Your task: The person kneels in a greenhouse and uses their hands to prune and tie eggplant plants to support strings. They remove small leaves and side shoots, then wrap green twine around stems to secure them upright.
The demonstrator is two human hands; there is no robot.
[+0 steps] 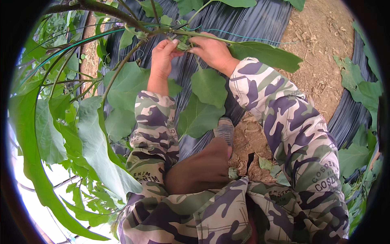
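My left hand (164,56) is closed, thumb and forefinger pinched at a small green shoot (182,46) just under a plant stem (172,31). On the shoot's other side, my right hand (214,49) has its thumb and fingers drawn together close to the stem; what lies between them is too small to make out. A thin green string (239,35) runs along the stem and past my right fingers. One large leaf (264,55) spreads over my right wrist, while another broad leaf (209,86) hangs below both hands.
Black plastic sheeting (248,20) covers the bed beneath the plant. Bare brown soil (321,53) with dry litter forms a path on the right. Big leaves (95,140) crowd the left side, close to my left arm. My shoe (224,131) stands beside the sheeting.
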